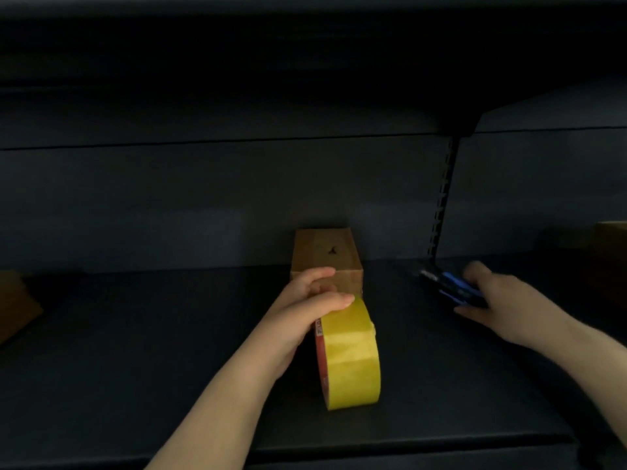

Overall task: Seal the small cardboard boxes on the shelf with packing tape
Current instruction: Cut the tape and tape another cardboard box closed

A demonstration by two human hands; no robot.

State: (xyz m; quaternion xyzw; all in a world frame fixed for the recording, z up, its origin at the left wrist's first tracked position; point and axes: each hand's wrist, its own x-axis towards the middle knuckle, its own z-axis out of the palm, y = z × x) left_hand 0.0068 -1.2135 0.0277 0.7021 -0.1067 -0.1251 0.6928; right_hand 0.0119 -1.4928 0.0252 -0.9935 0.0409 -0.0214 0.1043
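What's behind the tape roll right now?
Directly behind the tape roll stands a small cardboard box on the shelf. The left hand covers the box's lower front.

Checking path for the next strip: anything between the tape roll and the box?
Nothing visible. The left hand holds the yellow tape roll right at the cardboard box; its own fingers lie at the near edge.

Dim all round; the dark shelf [135, 334] swallows most light and its upper bays go nearly black. What light there is falls from the front, onto the yellow tape roll [349, 354] and forearms. The right hand [488, 296] is motion-blurred, the edges soft and bowed
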